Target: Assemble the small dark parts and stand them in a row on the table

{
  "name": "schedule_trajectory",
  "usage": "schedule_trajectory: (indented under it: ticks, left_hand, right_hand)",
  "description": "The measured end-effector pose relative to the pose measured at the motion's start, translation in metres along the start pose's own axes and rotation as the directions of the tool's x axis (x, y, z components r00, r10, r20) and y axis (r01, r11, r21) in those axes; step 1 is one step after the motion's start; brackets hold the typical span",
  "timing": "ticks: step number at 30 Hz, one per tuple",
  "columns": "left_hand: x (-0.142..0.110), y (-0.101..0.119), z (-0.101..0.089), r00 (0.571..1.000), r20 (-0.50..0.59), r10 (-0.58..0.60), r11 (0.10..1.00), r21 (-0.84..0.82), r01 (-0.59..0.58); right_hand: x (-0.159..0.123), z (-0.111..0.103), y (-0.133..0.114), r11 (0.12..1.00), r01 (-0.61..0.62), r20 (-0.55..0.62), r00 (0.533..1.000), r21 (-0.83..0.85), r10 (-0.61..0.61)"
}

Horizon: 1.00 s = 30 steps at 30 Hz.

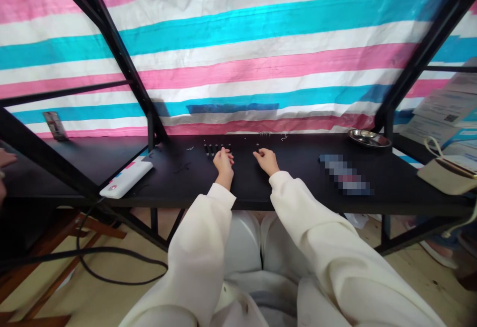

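Loosely, the left hand (224,160) and right hand (267,161) curl near slim dark cylinders (211,149) on smooth black tabletop (294,168), any hold unclear.

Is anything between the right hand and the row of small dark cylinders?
Yes: the left hand stands between the right hand and the leftmost small dark cylinders, and partly hides the row's right end in this view.

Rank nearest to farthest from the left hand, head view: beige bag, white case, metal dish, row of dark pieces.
From the left hand:
1. Row of dark pieces: right by it, mostly left.
2. White case: farther left.
3. Metal dish: right, toward the back.
4. Beige bag: far right.
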<state>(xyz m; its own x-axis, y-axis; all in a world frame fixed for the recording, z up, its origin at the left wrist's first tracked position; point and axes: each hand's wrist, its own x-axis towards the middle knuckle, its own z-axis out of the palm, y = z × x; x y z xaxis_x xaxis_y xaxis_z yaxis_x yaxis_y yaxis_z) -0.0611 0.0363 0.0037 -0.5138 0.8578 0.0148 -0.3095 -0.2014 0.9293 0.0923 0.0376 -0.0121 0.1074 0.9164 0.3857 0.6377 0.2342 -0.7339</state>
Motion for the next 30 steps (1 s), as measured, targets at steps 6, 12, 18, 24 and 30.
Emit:
schedule_trajectory:
  ticks: [6, 12, 18, 24, 30]
  left_hand:
    - [0.001, 0.002, -0.002, 0.994, -0.102, -0.050, 0.995, -0.091, 0.041]
    - [-0.001, 0.000, -0.002, 0.995, -0.089, -0.048, 0.998, -0.043, 0.044]
    - [0.000, -0.004, -0.002, 0.997, -0.072, -0.037, 0.998, -0.054, 0.033]
    - [-0.001, -0.002, -0.002, 0.996, -0.076, -0.047, 0.997, -0.062, 0.042]
    - [0.000, -0.003, -0.003, 0.996, -0.071, -0.049, 0.998, -0.054, 0.046]
  right_hand:
    - [0.018, 0.026, -0.018, 0.999, 0.006, 0.181, 0.983, 0.042, -0.014]
    - [0.037, 0.059, -0.027, 0.995, -0.006, 0.238, 0.971, -0.100, 0.030]
    - [0.044, 0.076, -0.026, 0.984, -0.010, 0.173, 0.984, -0.181, 0.042]
    - [0.044, 0.074, -0.027, 0.987, -0.065, 0.190, 0.978, -0.145, 0.092]
    - [0.044, 0.072, -0.026, 0.990, -0.102, 0.180, 0.977, -0.099, 0.118]
